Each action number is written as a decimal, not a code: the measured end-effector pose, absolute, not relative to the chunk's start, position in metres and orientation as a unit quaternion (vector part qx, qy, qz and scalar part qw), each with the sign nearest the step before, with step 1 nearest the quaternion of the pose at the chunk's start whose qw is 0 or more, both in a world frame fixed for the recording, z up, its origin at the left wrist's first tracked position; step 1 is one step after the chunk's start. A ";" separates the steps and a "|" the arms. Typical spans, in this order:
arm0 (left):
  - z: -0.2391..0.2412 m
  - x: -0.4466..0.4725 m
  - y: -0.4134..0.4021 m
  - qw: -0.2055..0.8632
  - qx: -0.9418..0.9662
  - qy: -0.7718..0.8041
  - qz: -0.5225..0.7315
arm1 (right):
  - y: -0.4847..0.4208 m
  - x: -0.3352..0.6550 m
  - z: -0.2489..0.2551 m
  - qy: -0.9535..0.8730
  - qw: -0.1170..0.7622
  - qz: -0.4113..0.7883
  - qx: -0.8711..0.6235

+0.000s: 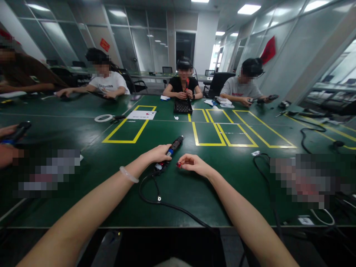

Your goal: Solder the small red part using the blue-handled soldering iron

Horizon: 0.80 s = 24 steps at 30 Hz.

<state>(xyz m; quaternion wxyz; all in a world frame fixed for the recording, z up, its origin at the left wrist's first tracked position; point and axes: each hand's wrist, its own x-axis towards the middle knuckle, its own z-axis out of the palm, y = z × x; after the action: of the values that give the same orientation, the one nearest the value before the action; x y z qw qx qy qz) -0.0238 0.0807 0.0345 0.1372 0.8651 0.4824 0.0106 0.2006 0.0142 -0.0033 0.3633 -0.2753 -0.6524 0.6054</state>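
Note:
My left hand (161, 153) is wrapped round a black electric screwdriver (177, 142) with a blue band, its tip pointing away to the upper right. The tool lies on or just above the green table (122, 207); which of the two I cannot tell. From its near end a black cord (169, 204) loops across the table towards the front edge. My right hand (193, 165), just to the right of the tool, pinches a small red piece (179, 165) between thumb and fingers. Its exact kind is too small to make out.
Yellow tape rectangles (119, 141) mark the table. A white sheet (141, 115) and a roll of white tape (104, 118) lie to the left. Across the table a person works behind a black tray (183, 107). Black cables (264, 174) run along the right. Several other people sit around.

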 end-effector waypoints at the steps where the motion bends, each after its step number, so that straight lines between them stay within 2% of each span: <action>1: 0.036 -0.021 0.082 0.134 0.877 0.461 0.005 | 0.015 0.203 -0.004 -0.650 0.369 0.603 -0.279; 7: 0.034 0.002 0.086 0.187 0.924 0.334 0.020 | 0.014 0.198 -0.012 -0.676 0.356 0.580 -0.282; 13: 0.030 0.010 0.081 0.248 0.935 0.249 0.041 | 0.007 0.188 -0.015 -0.755 0.325 0.473 -0.317; 20: 0.046 -0.034 0.062 0.242 0.899 0.340 0.134 | 0.007 0.185 -0.016 -0.788 0.322 0.378 -0.364; 24: 0.035 -0.059 0.053 0.253 0.885 0.361 0.148 | 0.006 0.179 -0.016 -0.793 0.313 0.338 -0.399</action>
<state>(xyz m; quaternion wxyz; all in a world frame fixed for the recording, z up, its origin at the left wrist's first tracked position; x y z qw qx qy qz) -0.0589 0.0528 0.0349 0.2532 0.8853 0.3608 0.1485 0.1793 0.0056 -0.0161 0.3128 -0.3987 -0.7930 0.3380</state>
